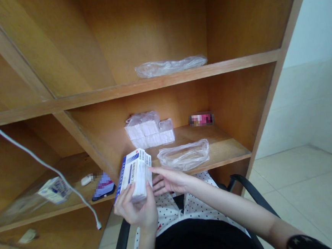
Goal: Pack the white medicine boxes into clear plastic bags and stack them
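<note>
On the head view, my only feed, the white-and-blue box [132,169] was the centre of play: up off the wood, tilted, in front of the middle shelf [227,144] and above the lap. The left hand [141,211] had it, pinched from below, thumb along one side and fingers wrapped round the other, a grip I judged meant to bear the weight while leaving the printed top face in sight. And the right hand [170,180]! Loosely spread, thumb up by the box's side, the other fingers curled below; whether it touched I couldn't tell from my end, but it was well placed to steady that flank.

Behind, the wrapped white packs [149,130] sat in rows against the back, probably since flat sides stack neatly. A limp clear plastic bag [187,155] lay near the shelf's front edge, within easy reach, and a pink item [201,119], blurred, sat back in the corner. Over on the left, a white cable [45,161] hung loose across another compartment, clear of both hands, its plug dangling, as far as I saw, with nothing holding it.
</note>
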`<state>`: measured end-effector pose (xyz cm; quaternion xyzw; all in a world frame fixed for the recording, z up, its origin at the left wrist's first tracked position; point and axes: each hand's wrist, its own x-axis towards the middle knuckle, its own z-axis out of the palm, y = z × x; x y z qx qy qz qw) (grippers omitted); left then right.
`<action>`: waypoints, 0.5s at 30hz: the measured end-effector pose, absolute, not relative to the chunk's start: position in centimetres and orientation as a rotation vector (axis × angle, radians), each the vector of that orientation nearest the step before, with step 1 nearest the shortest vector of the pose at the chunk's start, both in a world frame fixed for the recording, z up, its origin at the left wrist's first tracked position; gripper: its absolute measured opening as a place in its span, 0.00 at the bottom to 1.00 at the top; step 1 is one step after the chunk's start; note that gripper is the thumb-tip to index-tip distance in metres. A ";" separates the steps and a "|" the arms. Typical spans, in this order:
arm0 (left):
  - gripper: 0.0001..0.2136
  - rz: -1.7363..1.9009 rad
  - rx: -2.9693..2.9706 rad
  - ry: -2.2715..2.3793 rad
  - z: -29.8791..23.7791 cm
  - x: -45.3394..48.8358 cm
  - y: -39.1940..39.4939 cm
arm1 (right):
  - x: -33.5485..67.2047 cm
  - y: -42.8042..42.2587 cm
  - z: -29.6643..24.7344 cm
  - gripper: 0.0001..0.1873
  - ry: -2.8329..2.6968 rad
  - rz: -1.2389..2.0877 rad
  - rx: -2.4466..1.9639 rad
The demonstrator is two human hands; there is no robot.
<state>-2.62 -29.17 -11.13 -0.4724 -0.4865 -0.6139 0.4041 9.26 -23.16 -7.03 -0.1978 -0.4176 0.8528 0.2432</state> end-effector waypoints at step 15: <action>0.27 -2.085 -1.586 -1.107 -8.4 2.8 -28.4 | 14.3 -21.9 -4.3 0.22 -1.013 2.045 -0.493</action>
